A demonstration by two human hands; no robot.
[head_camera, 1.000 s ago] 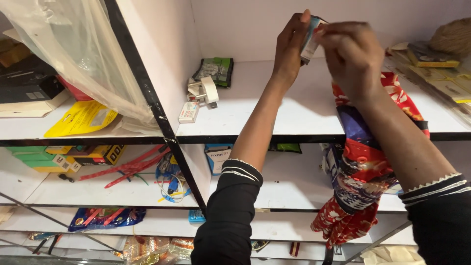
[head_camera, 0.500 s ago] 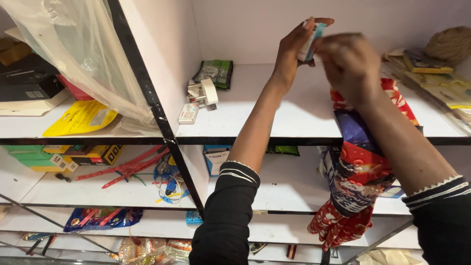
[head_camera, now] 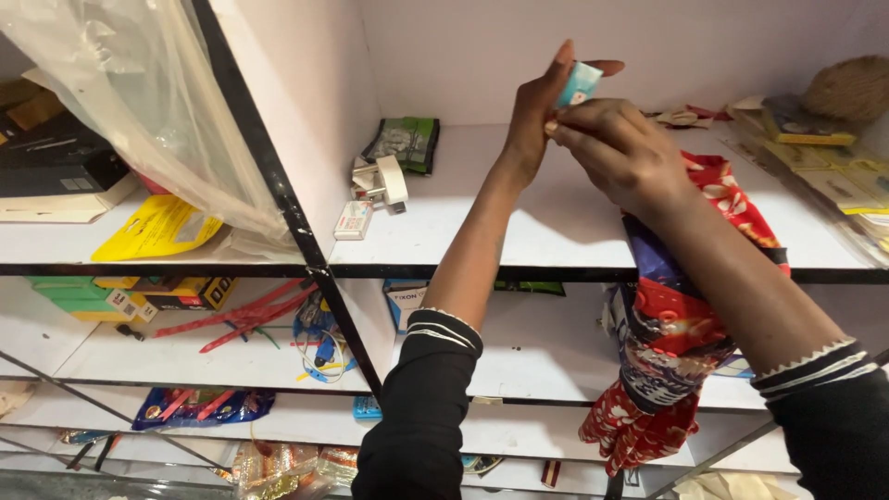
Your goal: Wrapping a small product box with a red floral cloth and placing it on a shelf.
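Left hand (head_camera: 532, 120) grip clamped on small blue packet (head_camera: 578, 85), half-hidden; right hand (head_camera: 619, 153) pinching its base.

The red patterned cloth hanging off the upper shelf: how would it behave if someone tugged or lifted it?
The red patterned cloth is probably floppy: it drapes in folds over the shelf edge. It likely slides off if tugged, since most of it hangs below. It looks light and not fragile.
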